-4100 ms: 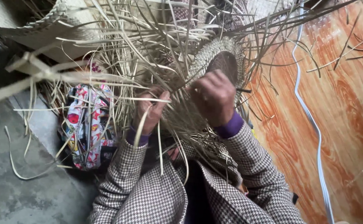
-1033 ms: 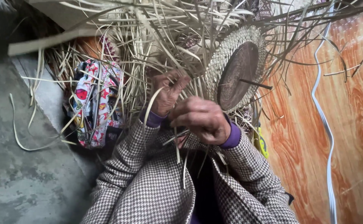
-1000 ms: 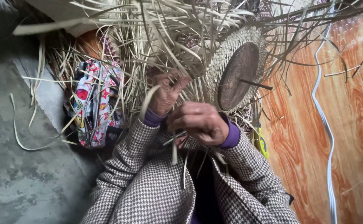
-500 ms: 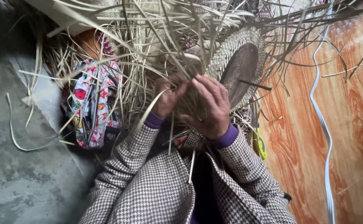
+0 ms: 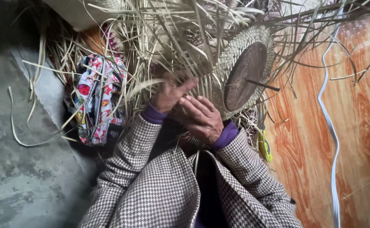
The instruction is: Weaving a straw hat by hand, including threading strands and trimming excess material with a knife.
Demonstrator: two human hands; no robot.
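A half-woven straw basket (image 5: 231, 63) lies on its side in front of me, its dark round base (image 5: 245, 76) facing right and loose straw strips (image 5: 159, 38) fanning out from it. My left hand (image 5: 170, 95) is raised at the woven wall, fingers spread among the strips. My right hand (image 5: 199, 118) lies just below it, fingers curled over strips at the basket's near edge. Both arms wear checked sleeves with purple cuffs.
A colourful patterned cloth bag (image 5: 96, 97) lies to the left on the grey concrete floor (image 5: 24, 169). Orange wood-pattern flooring (image 5: 345, 139) is on the right with a white cord (image 5: 330, 126) running across it. A thin stick (image 5: 263, 85) pokes from the basket base.
Over four seconds both hands have come lower and closer together on the weave. In the last half second my right hand dropped below the left, and the left hand's fingers spread.
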